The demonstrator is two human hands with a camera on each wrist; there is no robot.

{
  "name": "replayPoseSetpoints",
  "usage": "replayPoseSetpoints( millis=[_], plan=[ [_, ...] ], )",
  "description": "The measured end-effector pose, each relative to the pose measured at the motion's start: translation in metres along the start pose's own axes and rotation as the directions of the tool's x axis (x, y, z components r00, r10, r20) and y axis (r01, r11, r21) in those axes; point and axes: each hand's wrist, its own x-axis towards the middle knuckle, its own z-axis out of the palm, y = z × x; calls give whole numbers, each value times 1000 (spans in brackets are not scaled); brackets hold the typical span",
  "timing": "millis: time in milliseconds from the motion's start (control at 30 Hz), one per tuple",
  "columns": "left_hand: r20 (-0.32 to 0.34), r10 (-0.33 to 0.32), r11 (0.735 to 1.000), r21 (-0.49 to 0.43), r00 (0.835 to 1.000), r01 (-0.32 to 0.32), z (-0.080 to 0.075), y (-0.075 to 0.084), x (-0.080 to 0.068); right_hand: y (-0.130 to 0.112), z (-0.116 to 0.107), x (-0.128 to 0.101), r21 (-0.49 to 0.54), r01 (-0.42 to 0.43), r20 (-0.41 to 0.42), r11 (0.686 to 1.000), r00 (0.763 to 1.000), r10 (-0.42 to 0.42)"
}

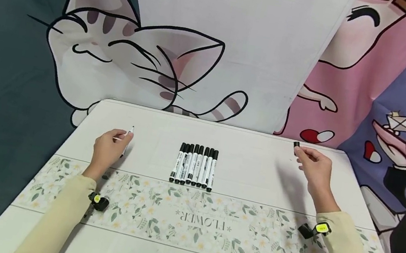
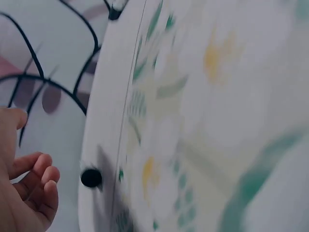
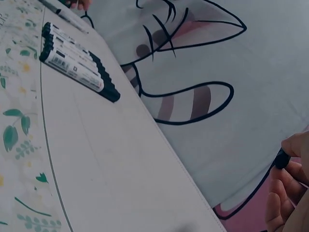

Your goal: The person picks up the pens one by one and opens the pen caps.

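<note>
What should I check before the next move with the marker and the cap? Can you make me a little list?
1. Right hand has the cap: ok, it's pinched between finger and thumb.
2. Single marker has its cap on: not ok, its tip is bare.
3. Left hand grips that marker: cannot tell; they overlap in the head view, but the left wrist view shows a gap between thumb and fingers.
4. Row of markers all capped: ok, each has a black top.
5. Cap and single marker close together: not ok, they're on opposite sides of the row.
</note>
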Motion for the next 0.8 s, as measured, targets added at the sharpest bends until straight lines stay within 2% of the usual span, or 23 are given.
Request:
replayPoseSetpoints(
  millis=[167, 333, 600, 800],
  plan=[
    [-2, 49, 998, -38, 999, -49, 7, 14, -15, 7, -3, 9, -18, -41, 4, 999, 999, 41],
    [77, 74, 995, -73, 994, -69, 11, 30, -35, 20, -5, 19, -69, -87, -5, 994, 996, 87],
    [198, 98, 992, -97, 975, -80, 19, 46, -60, 42, -11, 30, -140, -176, -42, 974, 984, 172],
    [235, 103, 988, -134, 967, -73, 22, 56, -73, 52, -15, 35, -157, -220, -54, 963, 975, 214]
  ],
)
